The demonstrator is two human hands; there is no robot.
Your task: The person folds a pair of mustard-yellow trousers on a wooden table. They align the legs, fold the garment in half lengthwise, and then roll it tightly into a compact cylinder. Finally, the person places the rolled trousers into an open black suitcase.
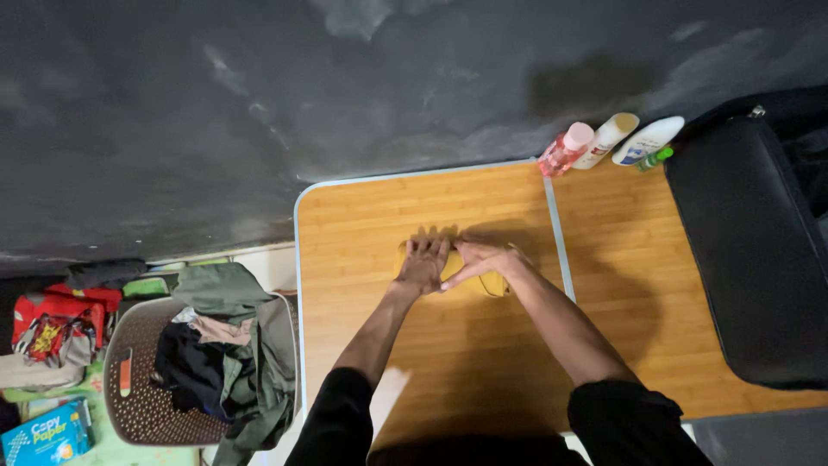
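Note:
A small folded yellow cloth (493, 283) lies on the wooden table (362, 224), near its middle. My left hand (424, 263) presses flat on the cloth's left part, fingers spread and pointing away from me. My right hand (479, 257) rests beside it, fingers laid over the cloth toward the left hand, touching it. Most of the cloth is hidden under both hands. Only a yellow strip between them and a corner at the right show.
A pink bottle (565, 149) and two white bottles (647, 141) lie at the table's far edge. A black bag (750, 250) covers the table's right end. Left of the table, a brown laundry basket (138, 388) holds clothes. A dark wall stands behind.

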